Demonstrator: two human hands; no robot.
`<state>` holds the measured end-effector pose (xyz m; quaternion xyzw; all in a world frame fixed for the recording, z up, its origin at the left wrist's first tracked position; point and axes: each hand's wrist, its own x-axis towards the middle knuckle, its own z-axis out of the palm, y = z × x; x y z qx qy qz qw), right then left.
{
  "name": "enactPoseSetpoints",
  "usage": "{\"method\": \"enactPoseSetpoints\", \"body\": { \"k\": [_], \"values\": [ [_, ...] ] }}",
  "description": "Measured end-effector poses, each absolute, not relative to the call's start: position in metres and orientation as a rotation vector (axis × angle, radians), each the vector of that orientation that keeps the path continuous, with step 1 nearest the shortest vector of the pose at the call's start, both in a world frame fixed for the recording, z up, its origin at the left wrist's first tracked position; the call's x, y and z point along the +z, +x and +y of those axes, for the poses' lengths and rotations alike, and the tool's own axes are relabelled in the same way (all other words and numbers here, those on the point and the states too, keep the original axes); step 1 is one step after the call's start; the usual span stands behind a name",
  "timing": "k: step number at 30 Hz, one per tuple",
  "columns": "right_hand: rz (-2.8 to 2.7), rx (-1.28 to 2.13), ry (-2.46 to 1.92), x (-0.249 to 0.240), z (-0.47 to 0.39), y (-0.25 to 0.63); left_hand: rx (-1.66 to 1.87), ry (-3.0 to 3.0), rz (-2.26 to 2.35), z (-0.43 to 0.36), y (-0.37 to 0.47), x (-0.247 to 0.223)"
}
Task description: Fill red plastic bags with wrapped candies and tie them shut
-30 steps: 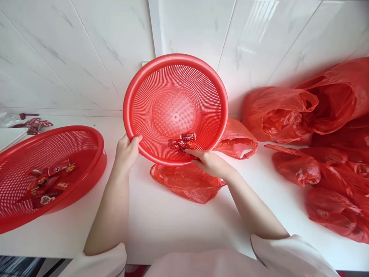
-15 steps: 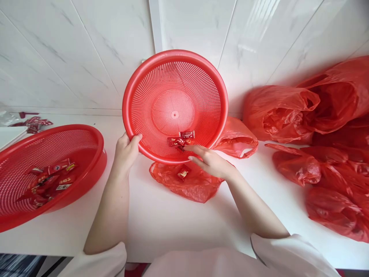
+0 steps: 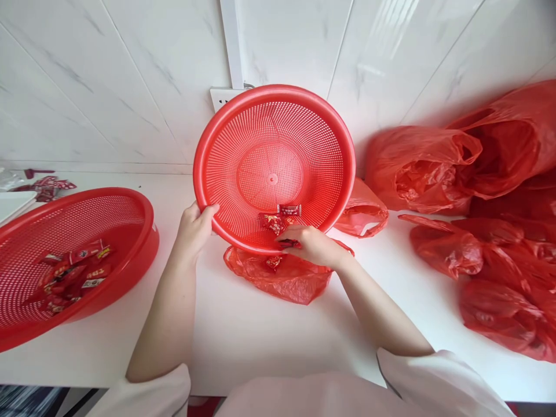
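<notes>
My left hand [image 3: 196, 229] grips the lower left rim of a round red perforated basket [image 3: 271, 153], thumb over the rim. The basket is tilted so its inside faces me. A few small red wrapped candies [image 3: 273, 223] lie low inside it. At the basket's lower rim, my right hand [image 3: 306, 243] is closed, its fingertips pinching a dark red wrapped piece [image 3: 287, 244]. Beneath the basket an open red plastic bag [image 3: 295, 284] lies on the white table [image 3: 260, 347], with a red and gold candy [image 3: 273, 262] in it.
A second red basket [image 3: 150, 231] with several wrapped candies stands at the left. Red plastic bags [image 3: 421, 168] crowd the right side, and a smaller bag [image 3: 362, 211] sits behind the held basket. A socket [image 3: 221, 97] is on the tiled wall.
The held basket has shifted slightly right and down, uncovering the wall socket. My right hand's fingers, spread earlier over the candies, have closed on a piece at the lower rim.
</notes>
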<state>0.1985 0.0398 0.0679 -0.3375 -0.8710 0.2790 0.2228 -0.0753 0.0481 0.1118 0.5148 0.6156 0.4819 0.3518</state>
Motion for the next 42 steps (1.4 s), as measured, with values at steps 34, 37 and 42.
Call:
{"method": "enactPoseSetpoints", "body": {
  "k": [34,37,42],
  "values": [
    [-2.437,0.654,-0.969,0.059,0.043,0.197,1.311,1.301,1.493,0.044,-0.074,0.117],
    [-2.388,0.628,-0.989,0.052,0.046,0.198,1.309,1.31,1.491,0.045,-0.074,0.116],
    [-2.386,0.624,-0.983,0.053,0.046,0.201,1.322,1.257,1.514,0.047,-0.075,0.115]
  ]
}}
